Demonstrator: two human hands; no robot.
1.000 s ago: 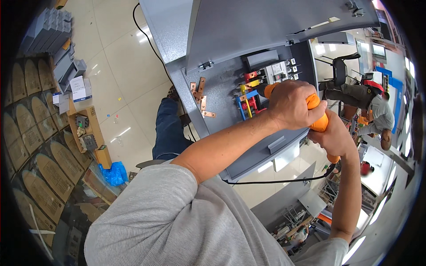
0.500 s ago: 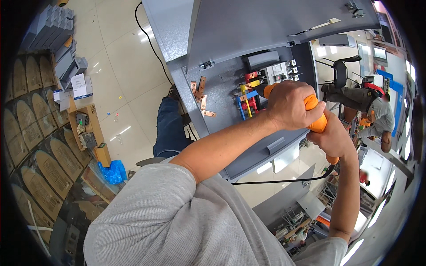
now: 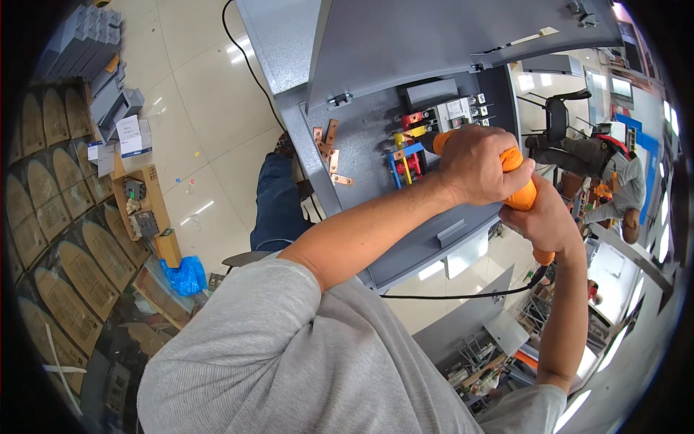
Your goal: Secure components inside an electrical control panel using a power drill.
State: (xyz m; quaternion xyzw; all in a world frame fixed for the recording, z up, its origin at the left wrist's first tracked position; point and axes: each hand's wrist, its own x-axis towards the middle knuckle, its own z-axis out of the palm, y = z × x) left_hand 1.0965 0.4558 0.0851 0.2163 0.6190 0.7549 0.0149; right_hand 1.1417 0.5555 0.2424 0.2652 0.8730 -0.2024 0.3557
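An orange corded power drill (image 3: 522, 195) is held in both my hands. My left hand (image 3: 473, 166) is wrapped over its body, and my right hand (image 3: 546, 217) grips the handle below. The drill's dark front end points left, at coloured busbars (image 3: 406, 163) in blue, yellow and red inside a grey metal cabinet (image 3: 405, 249). My left hand hides part of the drill, and I cannot make out its tip clearly. Beyond the bars sits a light grey circuit breaker (image 3: 454, 111). Several loose copper strips (image 3: 333, 160) lie in the cabinet to the left.
The cabinet's grey door (image 3: 412, 50) stands open at the far side. A black cord (image 3: 463, 295) runs from the drill's handle across to the left. Cardboard boxes (image 3: 79, 282) and a blue plastic bag (image 3: 186, 275) are at left. Another person (image 3: 623, 181) bends over work at far right.
The view has shifted slightly, so the cabinet and its contents sit a little further right. Both hands keep their grip on the drill, which looks nearly unmoved.
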